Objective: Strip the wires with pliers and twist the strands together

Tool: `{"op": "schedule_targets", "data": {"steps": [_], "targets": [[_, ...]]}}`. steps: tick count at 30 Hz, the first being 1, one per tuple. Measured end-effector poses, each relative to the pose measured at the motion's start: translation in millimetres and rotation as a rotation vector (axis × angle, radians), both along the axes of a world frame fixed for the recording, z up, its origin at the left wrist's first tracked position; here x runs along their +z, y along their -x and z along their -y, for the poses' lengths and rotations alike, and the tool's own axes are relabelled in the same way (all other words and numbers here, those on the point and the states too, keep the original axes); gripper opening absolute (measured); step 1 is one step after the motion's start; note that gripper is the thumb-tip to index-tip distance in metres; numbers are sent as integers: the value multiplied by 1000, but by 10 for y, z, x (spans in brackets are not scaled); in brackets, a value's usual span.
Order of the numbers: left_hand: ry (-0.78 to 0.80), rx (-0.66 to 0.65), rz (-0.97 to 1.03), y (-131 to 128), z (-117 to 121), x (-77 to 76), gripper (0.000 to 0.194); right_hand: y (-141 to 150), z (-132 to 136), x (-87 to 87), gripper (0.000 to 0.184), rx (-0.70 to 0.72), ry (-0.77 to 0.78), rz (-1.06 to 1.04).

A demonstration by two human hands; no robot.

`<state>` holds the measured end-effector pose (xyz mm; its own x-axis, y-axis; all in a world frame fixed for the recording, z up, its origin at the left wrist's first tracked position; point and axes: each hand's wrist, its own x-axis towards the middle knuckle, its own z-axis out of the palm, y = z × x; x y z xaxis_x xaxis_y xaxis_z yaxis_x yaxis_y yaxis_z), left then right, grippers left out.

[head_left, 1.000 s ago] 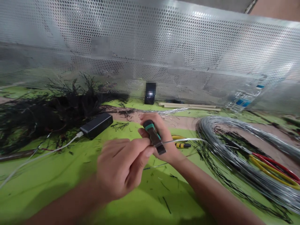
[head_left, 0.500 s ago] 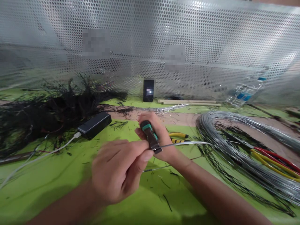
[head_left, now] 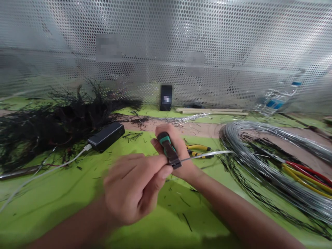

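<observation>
My right hand (head_left: 173, 138) is wrapped round a pliers-like tool (head_left: 169, 152) with a green and black handle. Its dark metal head points down towards me. A silver wire (head_left: 207, 154) runs leftward across my right wrist to this head. At the head's left side, my left hand (head_left: 137, 186) is closed, thumb and forefinger pinched together in line with the wire; the bit between the fingertips is hidden. Behind my right wrist lie pliers with yellow and black handles (head_left: 201, 148), partly covered.
On the right lie a large coil of silver wire (head_left: 233, 138) and pliers with red and yellow handles (head_left: 308, 176). Left are a black box (head_left: 106, 136) with a white cable and a black fibrous heap (head_left: 77, 110). A phone (head_left: 166, 98), sticks (head_left: 212, 111) and a bottle (head_left: 275, 103) stand or lie behind.
The view has shifted slightly, so most things sit a little further right. Both hands keep their hold at the tool. The wire stretch seen below the tool earlier no longer shows.
</observation>
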<state>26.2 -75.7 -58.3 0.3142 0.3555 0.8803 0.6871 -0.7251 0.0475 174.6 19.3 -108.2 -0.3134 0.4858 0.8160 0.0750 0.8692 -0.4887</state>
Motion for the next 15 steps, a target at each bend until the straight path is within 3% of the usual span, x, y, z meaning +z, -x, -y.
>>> {"op": "schedule_targets", "data": {"steps": [8, 15], "targets": [[26, 11, -41, -7, 10, 29, 21, 39, -40, 20, 20, 40, -29, -33], [-28, -10, -12, 45, -40, 17, 13, 37, -12, -40, 38, 31, -1, -29]]}}
